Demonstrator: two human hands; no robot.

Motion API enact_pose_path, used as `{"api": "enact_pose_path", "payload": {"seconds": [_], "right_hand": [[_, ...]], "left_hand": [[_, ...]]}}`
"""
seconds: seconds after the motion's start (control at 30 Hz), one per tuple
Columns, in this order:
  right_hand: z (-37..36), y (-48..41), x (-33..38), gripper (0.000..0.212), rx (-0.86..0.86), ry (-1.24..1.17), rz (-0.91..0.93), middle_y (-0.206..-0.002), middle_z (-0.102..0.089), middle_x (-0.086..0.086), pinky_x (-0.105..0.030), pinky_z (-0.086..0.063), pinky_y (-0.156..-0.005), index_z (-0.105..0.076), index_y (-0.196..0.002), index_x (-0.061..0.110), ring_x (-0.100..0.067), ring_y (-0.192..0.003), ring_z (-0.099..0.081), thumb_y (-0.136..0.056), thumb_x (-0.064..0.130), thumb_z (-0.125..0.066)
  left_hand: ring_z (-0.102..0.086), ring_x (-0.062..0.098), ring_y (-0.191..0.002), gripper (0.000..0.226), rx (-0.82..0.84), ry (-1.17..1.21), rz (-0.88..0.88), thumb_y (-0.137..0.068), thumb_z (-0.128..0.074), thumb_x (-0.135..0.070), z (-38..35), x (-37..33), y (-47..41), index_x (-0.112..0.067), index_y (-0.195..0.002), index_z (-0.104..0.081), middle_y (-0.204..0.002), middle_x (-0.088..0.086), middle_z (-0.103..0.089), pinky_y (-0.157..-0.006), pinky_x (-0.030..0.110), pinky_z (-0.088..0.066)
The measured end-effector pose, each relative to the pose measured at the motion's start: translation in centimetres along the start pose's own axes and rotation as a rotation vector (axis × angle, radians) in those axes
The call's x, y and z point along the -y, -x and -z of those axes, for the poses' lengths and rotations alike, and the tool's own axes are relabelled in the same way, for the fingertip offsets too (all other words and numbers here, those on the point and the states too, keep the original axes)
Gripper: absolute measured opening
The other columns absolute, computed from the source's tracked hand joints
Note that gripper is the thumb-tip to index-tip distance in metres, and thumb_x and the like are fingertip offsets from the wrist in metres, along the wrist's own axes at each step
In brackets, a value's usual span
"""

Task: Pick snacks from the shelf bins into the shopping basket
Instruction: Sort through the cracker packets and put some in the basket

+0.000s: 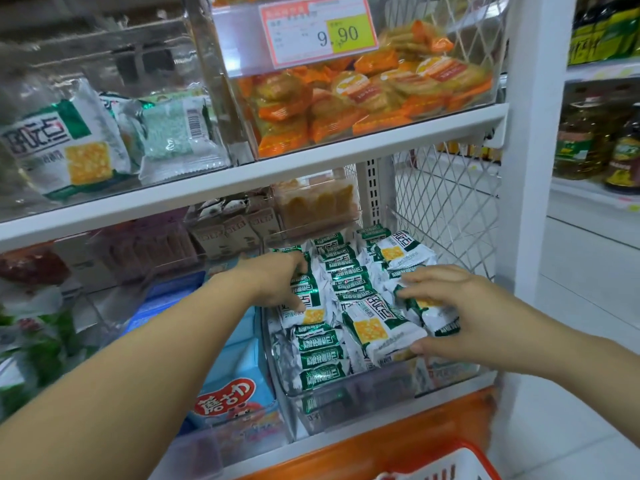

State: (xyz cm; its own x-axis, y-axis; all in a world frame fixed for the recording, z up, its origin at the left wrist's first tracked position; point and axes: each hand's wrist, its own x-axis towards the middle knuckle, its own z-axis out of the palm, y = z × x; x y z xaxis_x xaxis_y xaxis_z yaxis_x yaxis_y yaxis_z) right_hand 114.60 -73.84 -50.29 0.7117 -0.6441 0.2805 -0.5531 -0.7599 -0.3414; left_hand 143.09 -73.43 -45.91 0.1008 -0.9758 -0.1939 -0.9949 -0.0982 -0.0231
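A clear shelf bin [363, 386] on the lower shelf is packed with green and white cracker packets [346, 282]. My left hand [273, 282] reaches into the bin's left side and its curled fingers and thumb grip a packet [304, 306] there. My right hand [460, 306] is over the bin's right side, fingers above and thumb below two packets [384, 327], holding them. The red-rimmed shopping basket [460, 452] shows only as a corner at the bottom edge, below the shelf.
An upper clear bin [367, 95] holds orange snack packs behind a 9.90 price tag [318, 29]. A blue snack bin [228, 382] sits left of the cracker bin. White wire mesh [446, 202] closes the shelf's right side. Oil bottles [595, 140] stand on the far right shelf.
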Motion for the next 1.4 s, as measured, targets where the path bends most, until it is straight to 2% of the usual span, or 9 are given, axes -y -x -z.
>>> {"api": "enact_pose_path", "payload": {"seconds": [0.13, 0.27, 0.43, 0.73, 0.9, 1.1, 1.17, 1.27, 1.4], "right_hand": [[0.2, 0.9, 0.0, 0.074, -0.09, -0.004, -0.078, -0.128, -0.034, 0.029, 0.008, -0.009, -0.093, -0.044, -0.136, 0.038, 0.012, -0.118, -0.028, -0.07, 0.051, -0.075], [0.0, 1.7, 0.5, 0.067, -0.144, 0.087, -0.149, -0.136, -0.046, 0.019, -0.014, -0.026, -0.1, -0.046, -0.137, 0.034, -0.004, -0.124, -0.037, -0.077, 0.05, -0.07], [0.1, 1.5, 1.0, 0.06, -0.097, 0.265, -0.158, -0.139, -0.047, 0.018, -0.03, -0.031, -0.103, -0.043, -0.138, 0.04, -0.013, -0.125, -0.038, -0.082, 0.054, -0.062], [0.2, 2.4, 1.6, 0.038, -0.288, 0.166, -0.222, -0.122, -0.059, 0.023, -0.027, -0.047, -0.077, -0.06, -0.121, 0.041, -0.008, -0.108, -0.055, -0.087, 0.055, -0.052], [-0.1, 2.6, 0.9, 0.036, -0.232, 0.119, -0.198, -0.126, -0.051, 0.021, -0.024, -0.042, -0.076, -0.055, -0.126, 0.041, -0.01, -0.11, -0.051, -0.09, 0.039, -0.058], [0.0, 2.6, 0.3, 0.017, -0.447, 0.171, -0.159, -0.098, -0.068, 0.016, -0.017, -0.029, -0.051, -0.07, -0.103, 0.033, -0.01, -0.079, -0.061, -0.088, 0.029, -0.063], [-0.1, 2.7, -0.1, 0.012, -0.555, 0.033, -0.091, -0.086, -0.07, 0.012, -0.011, -0.034, -0.053, -0.073, -0.094, 0.026, -0.001, -0.068, -0.053, -0.084, 0.019, -0.07], [0.4, 2.7, 0.0, 0.015, -0.657, -0.138, 0.08, -0.095, -0.07, 0.01, -0.008, -0.046, -0.077, -0.074, -0.094, 0.018, 0.002, -0.084, -0.057, -0.083, 0.016, -0.065], [1.2, 2.0, 1.3, 0.015, -0.584, -0.196, 0.235, -0.102, -0.069, 0.013, -0.02, -0.048, -0.086, -0.075, -0.089, 0.02, -0.001, -0.094, -0.059, -0.08, 0.013, -0.066]], "left_hand": [[-0.04, 0.026, -0.134, 0.089, -0.069, 0.013, -0.021, -0.074, -0.075, -0.051, 0.5, -0.3, 1.7, -0.028, -0.146, -0.028, -0.151, 0.003, -0.037, -0.109, 0.045, -0.034], [-0.053, 0.016, -0.121, 0.068, -0.274, 0.248, -0.201, -0.086, -0.061, -0.051, 0.2, -3.8, 4.4, -0.031, -0.145, -0.032, -0.146, -0.002, -0.044, -0.1, 0.031, -0.043], [-0.056, 0.009, -0.108, 0.071, -0.053, 0.306, -0.245, -0.085, -0.063, -0.051, -0.6, -7.4, 5.7, -0.035, -0.145, -0.029, -0.138, -0.007, -0.05, -0.093, 0.025, -0.043], [-0.047, 0.01, -0.097, 0.079, -0.023, 0.327, -0.251, -0.082, -0.074, -0.031, 0.0, -8.7, 6.0, -0.036, -0.145, -0.026, -0.142, 0.001, -0.039, -0.08, 0.019, -0.038], [-0.04, 0.006, -0.127, 0.069, 0.158, 0.622, -0.221, -0.085, -0.071, -0.024, 0.4, -7.1, 6.4, -0.046, -0.14, -0.034, -0.142, -0.003, -0.042, -0.103, 0.029, -0.037], [-0.05, 0.007, -0.05, 0.042, 0.076, 1.119, -0.004, -0.089, -0.064, -0.008, 0.3, -5.4, 6.5, -0.028, -0.125, -0.054, -0.075, 0.001, -0.051, -0.048, 0.018, -0.043], [-0.047, 0.007, -0.051, 0.036, 0.062, 1.215, 0.05, -0.09, -0.063, -0.011, 0.2, -4.9, 6.5, -0.026, -0.122, -0.059, -0.07, -0.001, -0.054, -0.05, 0.019, -0.044], [-0.054, 0.007, -0.062, 0.03, 0.113, 1.361, 0.059, -0.091, -0.06, -0.012, 0.0, -4.8, 6.7, -0.024, -0.118, -0.064, -0.077, -0.003, -0.063, -0.056, 0.019, -0.051], [-0.07, 0.014, -0.071, 0.022, 0.185, 1.544, 0.117, -0.098, -0.048, -0.016, -0.6, -5.3, 6.9, -0.021, -0.103, -0.069, -0.09, 0.006, -0.074, -0.066, 0.027, -0.059]]}}
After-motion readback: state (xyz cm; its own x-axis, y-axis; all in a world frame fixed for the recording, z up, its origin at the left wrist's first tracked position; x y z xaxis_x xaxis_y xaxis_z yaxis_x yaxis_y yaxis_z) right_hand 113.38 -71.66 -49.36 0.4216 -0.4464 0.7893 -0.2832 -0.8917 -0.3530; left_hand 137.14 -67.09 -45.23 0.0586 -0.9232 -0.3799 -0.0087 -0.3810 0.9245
